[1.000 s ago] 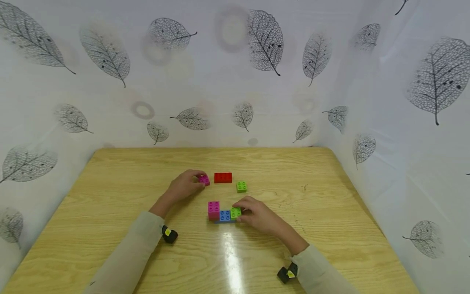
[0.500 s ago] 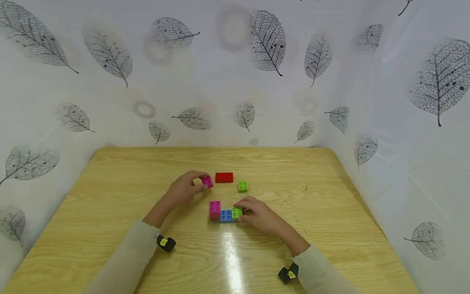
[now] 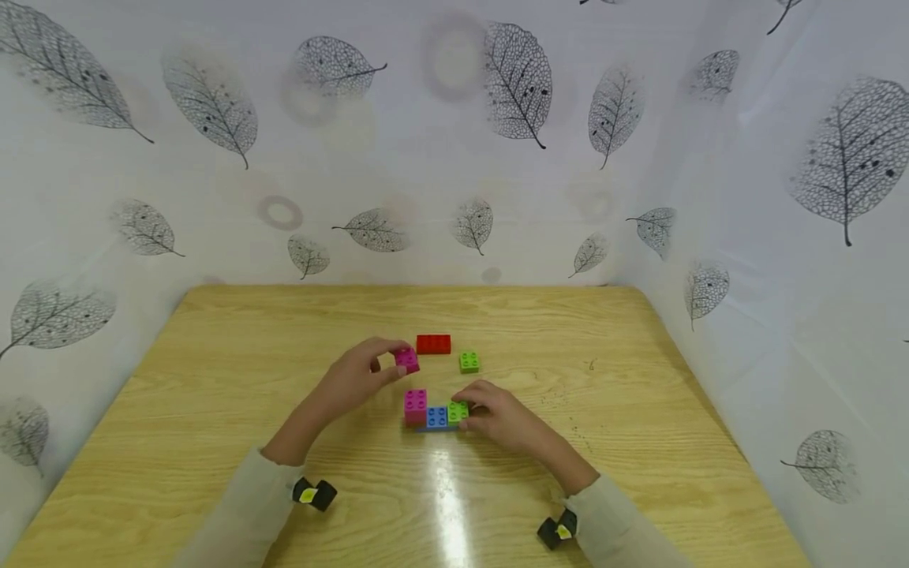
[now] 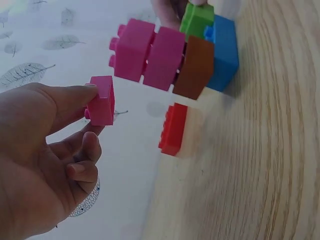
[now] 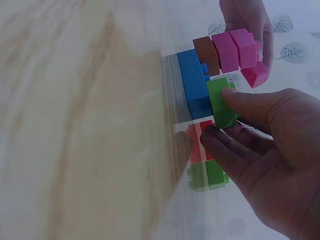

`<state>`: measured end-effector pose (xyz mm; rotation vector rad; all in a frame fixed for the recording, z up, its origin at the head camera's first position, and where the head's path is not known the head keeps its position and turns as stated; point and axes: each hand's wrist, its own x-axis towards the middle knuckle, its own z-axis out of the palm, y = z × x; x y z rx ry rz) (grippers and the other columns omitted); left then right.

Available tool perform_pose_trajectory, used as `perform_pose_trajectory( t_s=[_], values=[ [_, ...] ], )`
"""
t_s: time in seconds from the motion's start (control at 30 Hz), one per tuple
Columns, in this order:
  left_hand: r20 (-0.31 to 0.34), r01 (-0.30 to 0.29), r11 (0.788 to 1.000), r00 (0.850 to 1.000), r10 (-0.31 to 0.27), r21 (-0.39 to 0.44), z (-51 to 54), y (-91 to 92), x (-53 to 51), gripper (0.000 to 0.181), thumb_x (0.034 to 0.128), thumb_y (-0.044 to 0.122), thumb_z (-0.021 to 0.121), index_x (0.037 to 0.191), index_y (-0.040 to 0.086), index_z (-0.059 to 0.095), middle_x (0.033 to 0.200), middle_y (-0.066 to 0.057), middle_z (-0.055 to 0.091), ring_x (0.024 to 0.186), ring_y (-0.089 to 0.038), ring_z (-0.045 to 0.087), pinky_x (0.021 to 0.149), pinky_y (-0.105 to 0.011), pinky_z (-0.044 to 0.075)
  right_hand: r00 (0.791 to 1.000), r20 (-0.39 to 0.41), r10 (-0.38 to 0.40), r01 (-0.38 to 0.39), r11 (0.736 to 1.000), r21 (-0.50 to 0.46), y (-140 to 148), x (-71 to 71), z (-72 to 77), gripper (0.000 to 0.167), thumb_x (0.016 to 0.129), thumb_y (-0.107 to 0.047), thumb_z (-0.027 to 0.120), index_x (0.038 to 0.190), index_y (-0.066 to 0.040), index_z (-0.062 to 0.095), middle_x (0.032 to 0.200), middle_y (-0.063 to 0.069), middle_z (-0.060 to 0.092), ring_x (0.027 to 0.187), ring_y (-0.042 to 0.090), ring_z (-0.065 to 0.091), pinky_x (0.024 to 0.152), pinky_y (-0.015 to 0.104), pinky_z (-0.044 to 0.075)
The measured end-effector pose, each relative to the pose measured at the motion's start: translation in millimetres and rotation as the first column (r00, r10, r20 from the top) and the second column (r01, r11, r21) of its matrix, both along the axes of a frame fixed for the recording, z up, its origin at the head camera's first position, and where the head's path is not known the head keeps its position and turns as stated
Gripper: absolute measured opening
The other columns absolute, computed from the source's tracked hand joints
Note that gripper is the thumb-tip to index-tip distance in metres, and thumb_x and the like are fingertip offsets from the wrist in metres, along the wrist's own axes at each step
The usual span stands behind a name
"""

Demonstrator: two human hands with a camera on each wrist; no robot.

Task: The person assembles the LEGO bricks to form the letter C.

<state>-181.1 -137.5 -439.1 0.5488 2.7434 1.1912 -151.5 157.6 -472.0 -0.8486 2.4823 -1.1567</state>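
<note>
My left hand [image 3: 355,379] pinches a pink toy building brick [image 3: 407,360] between thumb and fingers. The left wrist view shows this brick [image 4: 102,101] raised off the table. In front stands a built piece with a long blue brick [image 5: 194,85] as its base. At its left end rise a brown brick [image 4: 194,67] and two pink bricks [image 4: 164,52] stacked on it. On the blue brick's right end sits a green brick [image 5: 221,102], pinched by my right hand [image 3: 507,418]. Bare blue studs show between the two sides.
Behind the built piece, a red brick [image 3: 434,344] and a loose green brick [image 3: 469,362] lie on the wooden table [image 3: 604,363]. A leaf-patterned sheet [image 3: 398,158] rises at the table's back and sides.
My left hand has picked the pink brick up and drawn it right and nearer, toward the built piece. My right hand stays on the green brick.
</note>
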Motion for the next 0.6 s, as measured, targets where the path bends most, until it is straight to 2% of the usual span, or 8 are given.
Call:
perform_pose_trajectory(
  t_s=[0.3,0.6],
  values=[
    [0.006,0.038,0.999,0.999,-0.038,0.029,11.3,5.7,17.6,0.042,0.0979,0.033,0.067,0.139,0.026,0.060,0.126,0.004,0.062,0.085,-0.016,0.053,0.064,-0.030,0.050,1.000,0.007,-0.004,0.004,1.000,-0.007,0,-0.5,-0.3,0.038,0.095,-0.015,0.071,0.132,-0.010,0.064,0.125,0.001,0.060,0.111,0.019,0.063,0.093,0.029,0.054],
    [0.024,0.114,0.993,0.993,-0.114,-0.006,22.0,6.9,29.0,0.037,0.0953,0.029,0.071,0.132,0.029,0.064,0.122,0.009,0.062,0.087,-0.015,0.054,0.068,-0.029,0.050,1.000,0.004,0.002,-0.002,1.000,-0.014,1,-0.6,-0.8,0.038,0.095,-0.015,0.071,0.132,-0.010,0.064,0.125,0.001,0.060,0.111,0.019,0.064,0.093,0.028,0.054]
  ],
)
